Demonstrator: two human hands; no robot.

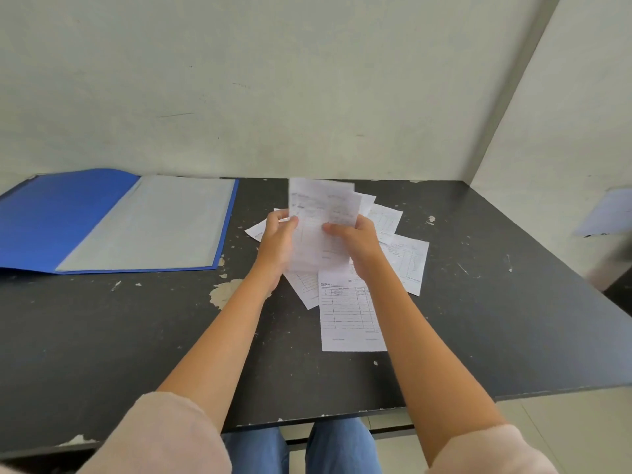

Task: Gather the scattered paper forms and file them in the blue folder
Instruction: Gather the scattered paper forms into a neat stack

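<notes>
I hold a small stack of white paper forms (316, 217) upright above the black table (136, 336). My left hand (277, 241) grips its left edge and my right hand (355, 244) pinches its right side. Several more forms lie scattered flat beneath and beside my hands: one printed with a ruled grid (349, 316) nearest me, another (407, 261) to the right, and others partly hidden. The blue folder (44, 220) lies open at the table's far left, with a pale grey inner sheet (154, 220) showing on its right half.
The table ends at a plain wall behind and a partition on the right. A sheet of paper (608, 213) hangs on the right-hand wall. The tabletop is chipped, with a worn patch (224, 292) near my left wrist. My knees show below the front edge.
</notes>
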